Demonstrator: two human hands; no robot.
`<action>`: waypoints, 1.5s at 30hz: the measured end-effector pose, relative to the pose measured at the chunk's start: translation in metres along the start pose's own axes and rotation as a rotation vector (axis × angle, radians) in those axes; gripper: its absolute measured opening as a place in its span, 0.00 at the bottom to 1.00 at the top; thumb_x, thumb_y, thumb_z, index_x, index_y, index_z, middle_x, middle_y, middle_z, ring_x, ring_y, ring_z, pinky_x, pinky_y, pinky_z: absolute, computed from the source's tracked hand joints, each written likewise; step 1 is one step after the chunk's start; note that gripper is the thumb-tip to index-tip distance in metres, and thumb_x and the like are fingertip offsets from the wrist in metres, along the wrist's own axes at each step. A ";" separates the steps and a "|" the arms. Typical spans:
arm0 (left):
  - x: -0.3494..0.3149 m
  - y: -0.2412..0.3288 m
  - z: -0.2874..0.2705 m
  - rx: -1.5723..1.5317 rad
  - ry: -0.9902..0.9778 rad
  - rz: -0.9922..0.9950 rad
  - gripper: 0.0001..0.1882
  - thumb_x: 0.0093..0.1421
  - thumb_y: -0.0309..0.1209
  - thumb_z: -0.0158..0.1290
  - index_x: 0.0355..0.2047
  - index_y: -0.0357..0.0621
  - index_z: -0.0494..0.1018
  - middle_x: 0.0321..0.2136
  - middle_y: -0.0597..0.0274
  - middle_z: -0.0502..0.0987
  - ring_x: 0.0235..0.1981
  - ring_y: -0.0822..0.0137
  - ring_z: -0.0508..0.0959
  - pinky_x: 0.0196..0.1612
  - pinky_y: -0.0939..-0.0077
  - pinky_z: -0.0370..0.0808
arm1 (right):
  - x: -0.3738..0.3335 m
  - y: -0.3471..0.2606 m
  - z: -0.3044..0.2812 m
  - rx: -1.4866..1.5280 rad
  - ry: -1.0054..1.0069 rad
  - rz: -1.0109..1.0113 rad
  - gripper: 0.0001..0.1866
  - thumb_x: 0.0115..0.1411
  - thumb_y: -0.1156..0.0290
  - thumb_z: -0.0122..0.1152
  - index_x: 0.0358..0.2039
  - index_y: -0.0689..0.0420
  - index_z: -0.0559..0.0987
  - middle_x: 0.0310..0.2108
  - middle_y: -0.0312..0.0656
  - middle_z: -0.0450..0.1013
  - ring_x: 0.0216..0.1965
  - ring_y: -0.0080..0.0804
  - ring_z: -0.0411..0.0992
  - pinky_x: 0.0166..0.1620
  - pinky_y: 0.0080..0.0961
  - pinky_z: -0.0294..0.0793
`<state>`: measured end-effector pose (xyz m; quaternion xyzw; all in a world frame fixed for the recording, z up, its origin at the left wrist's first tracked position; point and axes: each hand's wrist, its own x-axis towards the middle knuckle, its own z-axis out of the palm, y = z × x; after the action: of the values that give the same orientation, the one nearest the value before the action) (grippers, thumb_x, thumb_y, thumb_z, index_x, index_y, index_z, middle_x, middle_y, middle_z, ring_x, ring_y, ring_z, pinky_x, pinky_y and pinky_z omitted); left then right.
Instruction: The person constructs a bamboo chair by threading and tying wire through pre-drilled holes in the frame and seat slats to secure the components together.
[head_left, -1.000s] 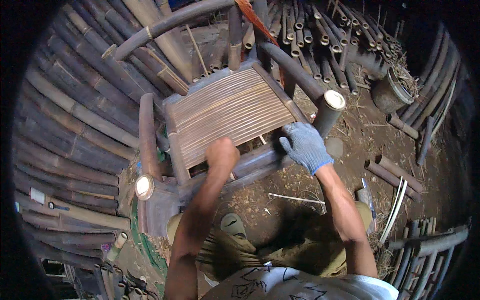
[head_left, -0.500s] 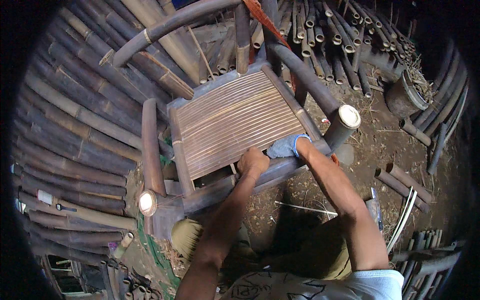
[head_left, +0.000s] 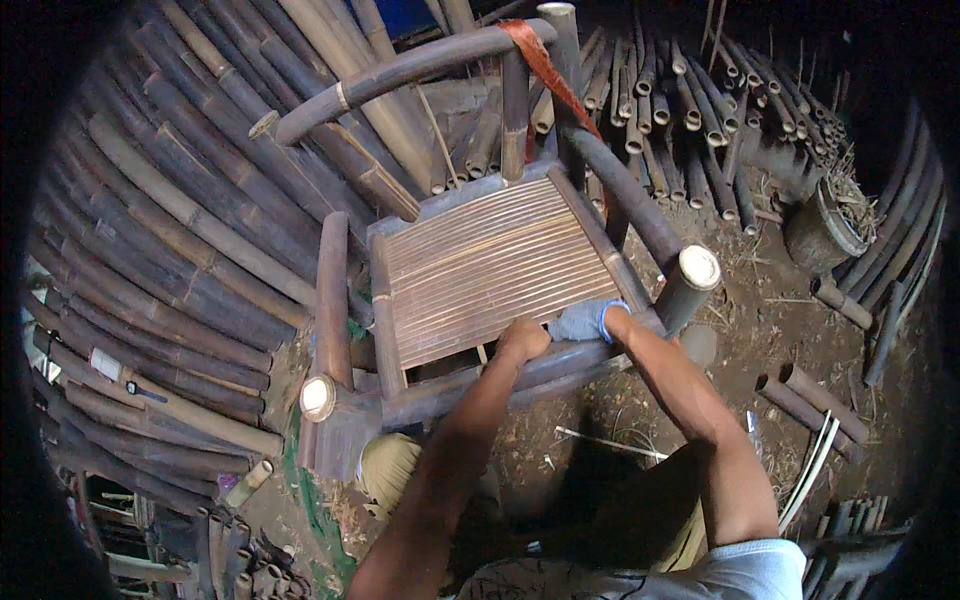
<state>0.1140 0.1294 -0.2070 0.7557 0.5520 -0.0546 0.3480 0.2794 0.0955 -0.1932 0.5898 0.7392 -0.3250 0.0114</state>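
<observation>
A dark bamboo chair [head_left: 480, 270] stands in front of me, its slatted seat pale brown. My bare left hand [head_left: 523, 338] grips the front rail of the seat near its middle. My right hand [head_left: 586, 320], in a blue glove, holds the same front rail just to the right, close to the cut-ended front right post [head_left: 690, 280]. The two hands are almost touching. An orange strap [head_left: 545, 65] hangs over the chair's curved back rail.
Long dark bamboo poles [head_left: 170, 250] lie stacked along the left and behind the chair. Shorter cut bamboo pieces [head_left: 690, 120] are piled at the back right beside a round basket [head_left: 825, 225]. Loose bamboo lengths [head_left: 810, 400] lie on the dirt floor at right.
Both hands have come together on the front rail of the seat; the gloved right hand moved left from the front right post. The chair sits slightly further right in view.
</observation>
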 end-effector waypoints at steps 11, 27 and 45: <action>-0.014 -0.039 -0.015 0.024 0.174 0.253 0.16 0.56 0.38 0.58 0.32 0.33 0.81 0.27 0.42 0.80 0.27 0.52 0.80 0.29 0.59 0.75 | -0.070 -0.039 -0.016 -0.323 0.407 -0.003 0.10 0.58 0.69 0.54 0.34 0.57 0.83 0.32 0.56 0.79 0.36 0.56 0.79 0.40 0.50 0.78; -0.043 -0.013 -0.008 -0.502 -0.065 0.290 0.10 0.62 0.31 0.58 0.38 0.37 0.82 0.27 0.62 0.81 0.30 0.73 0.76 0.38 0.74 0.73 | -0.066 -0.050 -0.002 -0.249 0.578 -0.174 0.08 0.60 0.66 0.55 0.34 0.57 0.77 0.32 0.51 0.77 0.37 0.54 0.76 0.41 0.47 0.75; -0.051 -0.013 0.000 -0.478 0.479 0.496 0.09 0.58 0.33 0.59 0.31 0.39 0.82 0.24 0.53 0.80 0.26 0.59 0.80 0.33 0.67 0.76 | -0.055 -0.032 0.028 0.077 0.688 -0.183 0.12 0.62 0.60 0.57 0.35 0.56 0.80 0.34 0.47 0.75 0.41 0.49 0.72 0.45 0.43 0.72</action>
<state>0.0831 0.0910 -0.1895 0.7550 0.4157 0.3379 0.3781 0.2578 0.0317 -0.1782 0.5959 0.7368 -0.1348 -0.2897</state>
